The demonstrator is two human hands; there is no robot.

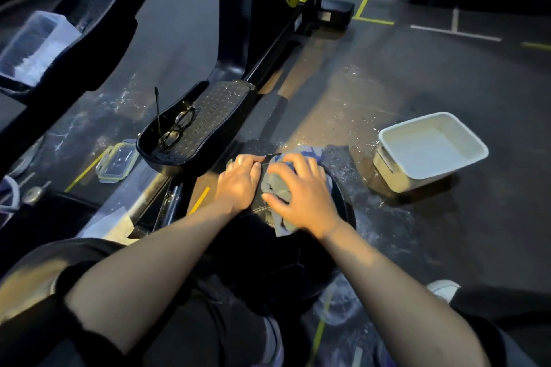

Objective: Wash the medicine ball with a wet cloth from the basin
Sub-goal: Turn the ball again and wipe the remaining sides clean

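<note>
Bare forearms, two, reach forward from the bottom edge over dark-clothed knees.

Item: large black round medicine ball, resting on the dark rubber gym floor between the knees, just beside the exercise machine.

Item: left hand, palm down on the ball's upper left side, fingers pressed together, steadying it.

Item: right hand, fingers spread flat over a crumpled grey-and-blue wet cloth, pressing it onto the top of the ball.

Risk, judged: a wet round ball may roll or slip from under the left hand if the wiping hand pushes hard sideways. Splashed water glints on the floor around the ball, so shoes could slide.

Containers: white rectangular plastic basin, well to the right of the ball, holding shallow water by the look of it. Clear plastic tub on the machine's upper left black footplate, contents unclear. Clear clip-lock lid flat on the floor.

Loose: black-framed spectacles lying on the near black textured footplate, within splash reach.
</note>
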